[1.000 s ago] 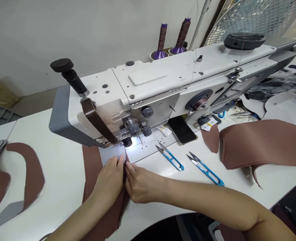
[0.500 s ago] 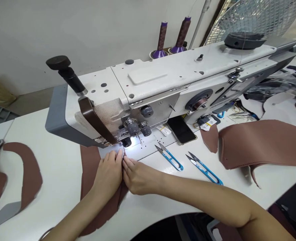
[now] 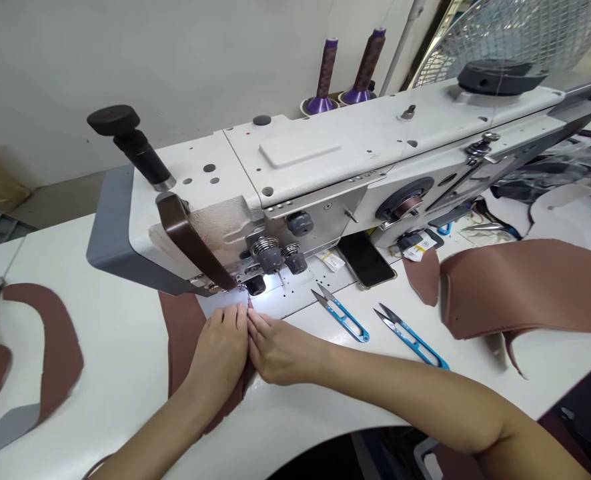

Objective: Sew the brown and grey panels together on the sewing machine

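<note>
Lower centre-left, the brown piece (image 3: 181, 328) runs up under the head of the sewing machine (image 3: 200, 167). My left hand (image 3: 225, 348) lies across it, fingers together on top, thumb hidden, so I can't tell whether it pinches. I judge I'm guiding the edge in for stitching. Just beside, at centre, my right hand (image 3: 281, 350) bunches its fingers at that edge, closure hidden. The next push calls for even pressure, fingertips clear.

The left hand (image 3: 223, 343) and right hand (image 3: 281, 350) are seen bare, as are both forearms (image 3: 390, 377); dark clothing (image 3: 313, 461) is perhaps glimpsed below.
</note>
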`<state>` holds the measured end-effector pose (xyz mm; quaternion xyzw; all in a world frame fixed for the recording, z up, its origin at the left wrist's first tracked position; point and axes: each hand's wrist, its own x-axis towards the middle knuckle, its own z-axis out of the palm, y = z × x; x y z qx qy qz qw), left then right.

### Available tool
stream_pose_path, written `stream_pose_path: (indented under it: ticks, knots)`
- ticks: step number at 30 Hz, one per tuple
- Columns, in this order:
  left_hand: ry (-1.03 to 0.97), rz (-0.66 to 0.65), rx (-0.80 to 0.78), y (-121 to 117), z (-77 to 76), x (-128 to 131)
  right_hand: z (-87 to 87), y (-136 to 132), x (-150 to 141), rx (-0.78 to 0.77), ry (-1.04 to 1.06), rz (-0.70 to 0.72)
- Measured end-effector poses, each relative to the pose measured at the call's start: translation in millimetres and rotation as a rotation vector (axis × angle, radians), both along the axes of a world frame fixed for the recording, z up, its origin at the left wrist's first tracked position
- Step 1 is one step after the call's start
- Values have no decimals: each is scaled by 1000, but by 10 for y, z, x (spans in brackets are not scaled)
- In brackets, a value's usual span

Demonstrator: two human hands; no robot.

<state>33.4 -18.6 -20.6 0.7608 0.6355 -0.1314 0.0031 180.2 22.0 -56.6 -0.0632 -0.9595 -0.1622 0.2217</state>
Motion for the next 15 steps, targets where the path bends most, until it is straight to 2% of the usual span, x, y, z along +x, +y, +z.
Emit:
stream_pose_path:
  ticks: [9, 15]
  knots:
    - [-115, -2, -25, 144, 62, 17, -76, 40, -48, -32, -46, -50]
    - [-222, 81, -60, 135, 57, 8, -112, -138, -17, -33, 58, -37]
